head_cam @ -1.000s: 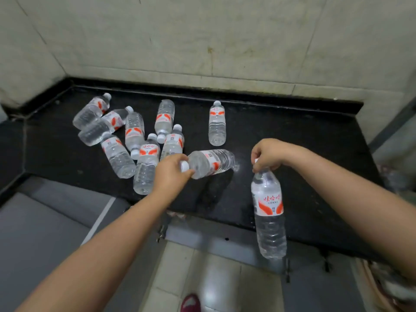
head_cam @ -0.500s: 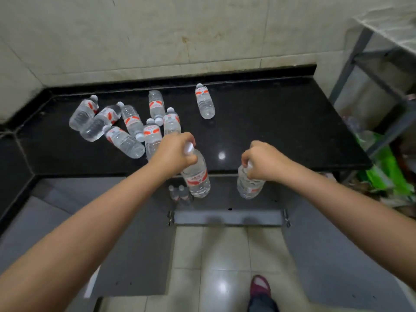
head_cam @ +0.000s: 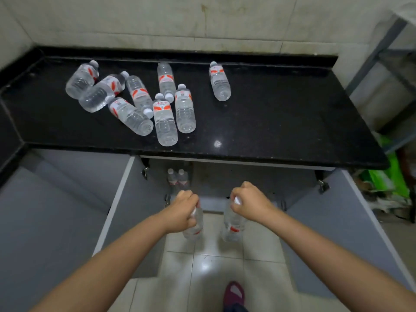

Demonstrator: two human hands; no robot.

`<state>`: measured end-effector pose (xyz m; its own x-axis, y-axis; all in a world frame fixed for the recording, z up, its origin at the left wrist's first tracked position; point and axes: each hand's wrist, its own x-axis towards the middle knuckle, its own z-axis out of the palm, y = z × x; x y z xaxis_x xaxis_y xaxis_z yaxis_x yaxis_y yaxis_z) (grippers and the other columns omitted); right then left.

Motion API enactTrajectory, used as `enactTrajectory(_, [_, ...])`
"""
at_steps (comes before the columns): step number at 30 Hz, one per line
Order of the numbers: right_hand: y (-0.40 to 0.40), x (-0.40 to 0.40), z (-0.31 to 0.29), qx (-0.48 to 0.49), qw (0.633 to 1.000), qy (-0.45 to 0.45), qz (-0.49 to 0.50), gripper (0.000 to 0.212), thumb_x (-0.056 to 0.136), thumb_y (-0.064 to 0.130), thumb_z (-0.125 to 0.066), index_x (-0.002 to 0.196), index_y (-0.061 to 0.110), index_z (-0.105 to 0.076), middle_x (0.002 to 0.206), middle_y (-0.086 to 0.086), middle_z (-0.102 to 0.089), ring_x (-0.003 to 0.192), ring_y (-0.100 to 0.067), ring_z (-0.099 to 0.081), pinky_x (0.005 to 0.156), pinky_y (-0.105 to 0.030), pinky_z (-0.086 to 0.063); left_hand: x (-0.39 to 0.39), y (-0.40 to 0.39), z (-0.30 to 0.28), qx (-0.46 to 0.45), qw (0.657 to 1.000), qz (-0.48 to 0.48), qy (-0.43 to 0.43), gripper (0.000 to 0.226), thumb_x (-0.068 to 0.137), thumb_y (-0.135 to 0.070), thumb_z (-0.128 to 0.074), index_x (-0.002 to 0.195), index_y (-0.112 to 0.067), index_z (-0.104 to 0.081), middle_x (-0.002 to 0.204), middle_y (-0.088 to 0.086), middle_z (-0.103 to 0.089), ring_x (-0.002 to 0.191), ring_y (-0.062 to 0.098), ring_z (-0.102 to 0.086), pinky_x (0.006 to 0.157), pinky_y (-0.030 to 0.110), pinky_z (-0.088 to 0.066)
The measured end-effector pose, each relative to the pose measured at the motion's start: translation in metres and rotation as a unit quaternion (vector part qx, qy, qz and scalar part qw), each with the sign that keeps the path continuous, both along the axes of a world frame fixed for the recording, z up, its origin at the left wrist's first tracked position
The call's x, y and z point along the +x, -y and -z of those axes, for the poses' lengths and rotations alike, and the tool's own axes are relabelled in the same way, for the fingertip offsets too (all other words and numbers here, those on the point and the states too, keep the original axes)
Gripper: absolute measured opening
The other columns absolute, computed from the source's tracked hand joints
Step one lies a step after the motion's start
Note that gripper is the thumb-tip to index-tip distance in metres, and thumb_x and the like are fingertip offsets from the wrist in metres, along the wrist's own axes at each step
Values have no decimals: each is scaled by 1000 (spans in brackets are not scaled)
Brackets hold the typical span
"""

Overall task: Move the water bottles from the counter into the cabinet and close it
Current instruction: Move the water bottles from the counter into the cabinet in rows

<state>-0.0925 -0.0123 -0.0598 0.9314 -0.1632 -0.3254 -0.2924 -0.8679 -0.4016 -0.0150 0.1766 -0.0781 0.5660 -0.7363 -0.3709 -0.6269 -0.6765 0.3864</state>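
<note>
My left hand (head_cam: 183, 210) grips a clear water bottle (head_cam: 195, 228) by its cap, and the bottle hangs upright below the counter edge. My right hand (head_cam: 248, 202) holds a second water bottle (head_cam: 233, 228) the same way. Both hang in front of the open cabinet (head_cam: 236, 181) under the black counter (head_cam: 281, 122). Two bottles (head_cam: 177, 176) stand upright inside the cabinet at its left. Several bottles with red-and-white labels (head_cam: 164, 120) lie on the counter's left half, and one bottle (head_cam: 219, 82) lies apart toward the middle.
Both grey cabinet doors stand swung out, the left door (head_cam: 67, 210) and the right door (head_cam: 342, 221). A metal rack (head_cam: 387, 52) and green bags (head_cam: 391, 174) sit at the right. My foot in a dark red slipper (head_cam: 234, 293) rests on the tiled floor.
Both hands have carried their bottles off the counter and down below its edge to the cabinet opening. The view has tilted downward.
</note>
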Motion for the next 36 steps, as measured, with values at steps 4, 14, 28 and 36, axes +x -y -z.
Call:
enactTrajectory(4, [1, 25, 56, 16, 999, -9, 51, 22, 89, 19, -54, 104, 9, -66, 114, -14, -53, 108, -30, -53, 86, -29, -44, 25, 15, 48, 12, 998, -53, -27, 33, 80, -7, -58, 112, -7, -49, 102, -2, -27, 112, 22, -35, 89, 22, -29])
enactTrajectory(14, [21, 124, 256, 13, 993, -16, 116, 24, 87, 14, -56, 106, 4, -66, 122, -16, -51, 113, -31, -52, 92, -29, -46, 135, 52, 234, 13, 993, -117, 3, 32, 77, -8, -64, 108, -2, -62, 119, 15, -58, 114, 25, -49, 88, 24, -36])
enactTrajectory(28, [57, 238, 483, -19, 995, 86, 56, 26, 87, 24, -58, 107, 9, -65, 115, -17, -59, 109, -26, -56, 86, -24, -38, 253, 105, 445, -22, 991, -66, 110, 35, 81, -16, -66, 115, -10, -63, 126, 13, -58, 118, 24, -55, 93, 21, -40])
enactTrajectory(36, [60, 271, 487, -12, 991, 129, 45, 27, 86, 20, -61, 109, 5, -65, 115, -23, -58, 108, -32, -56, 85, -26, -38, 277, 114, 459, -50, 987, -80, 130, 32, 81, -16, -65, 110, -3, -62, 122, 17, -59, 113, 27, -56, 85, 24, -42])
